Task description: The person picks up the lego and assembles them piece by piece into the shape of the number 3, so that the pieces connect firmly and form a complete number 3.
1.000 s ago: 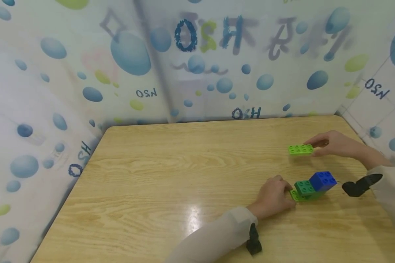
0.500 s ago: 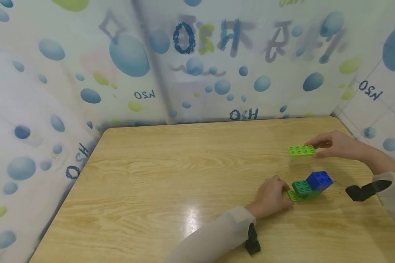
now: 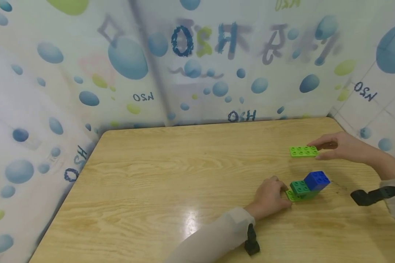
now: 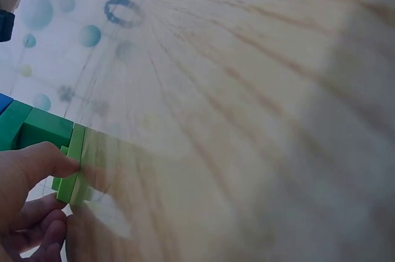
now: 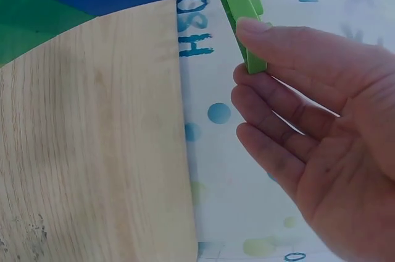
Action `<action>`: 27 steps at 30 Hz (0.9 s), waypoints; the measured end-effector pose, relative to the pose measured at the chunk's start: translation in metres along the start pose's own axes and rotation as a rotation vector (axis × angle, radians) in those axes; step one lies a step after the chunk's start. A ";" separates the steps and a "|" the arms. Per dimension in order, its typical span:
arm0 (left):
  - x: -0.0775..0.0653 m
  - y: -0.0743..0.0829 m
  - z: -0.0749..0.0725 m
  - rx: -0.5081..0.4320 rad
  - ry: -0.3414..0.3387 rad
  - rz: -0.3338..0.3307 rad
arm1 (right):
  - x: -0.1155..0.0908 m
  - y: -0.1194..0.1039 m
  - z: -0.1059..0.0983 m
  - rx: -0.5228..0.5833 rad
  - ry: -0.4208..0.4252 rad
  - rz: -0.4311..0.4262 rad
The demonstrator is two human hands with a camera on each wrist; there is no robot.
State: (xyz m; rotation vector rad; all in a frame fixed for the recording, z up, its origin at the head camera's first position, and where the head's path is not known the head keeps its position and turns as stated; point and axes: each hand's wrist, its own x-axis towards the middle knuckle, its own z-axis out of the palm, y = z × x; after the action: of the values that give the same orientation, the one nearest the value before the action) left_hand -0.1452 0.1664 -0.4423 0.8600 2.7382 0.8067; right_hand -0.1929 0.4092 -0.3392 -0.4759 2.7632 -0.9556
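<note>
My right hand (image 3: 345, 148) pinches one end of a lime-green toy building plate (image 3: 303, 151) with a double row of studs, stud side up. In the right wrist view, thumb and forefinger hold that plate (image 5: 241, 18) above the tabletop. My left hand (image 3: 268, 195) pinches the left end of another lime plate (image 3: 291, 196), the bottom of a small stack on the table. On that stack sit a dark green brick (image 3: 299, 187) and, at its right, a taller blue brick (image 3: 317, 180). In the left wrist view the thumb presses the bottom plate's edge (image 4: 73, 166).
The pale wooden table (image 3: 171, 175) stretches left and back from the hands. A wall covering (image 3: 191, 84) with blue and green drops stands along its back and sides. Black wrist mounts (image 3: 375, 195) project from both sleeves.
My right hand has carried its lime plate slightly to the right relative to the stack. My left hand keeps its hold on the bottom plate. The head view has shifted a little.
</note>
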 end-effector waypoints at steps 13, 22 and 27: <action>0.000 -0.002 0.002 -0.003 0.006 0.017 | -0.012 -0.008 0.000 -0.018 -0.018 -0.041; 0.002 -0.001 0.000 -0.002 0.013 0.022 | -0.019 -0.014 0.001 -0.051 -0.026 -0.010; 0.001 -0.001 0.002 0.004 0.011 0.021 | -0.023 -0.015 0.005 -0.033 -0.041 -0.037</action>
State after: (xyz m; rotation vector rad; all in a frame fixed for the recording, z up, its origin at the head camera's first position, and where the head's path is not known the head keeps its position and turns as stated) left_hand -0.1461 0.1670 -0.4440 0.8887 2.7452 0.8126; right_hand -0.1663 0.4034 -0.3317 -0.5477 2.7467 -0.9001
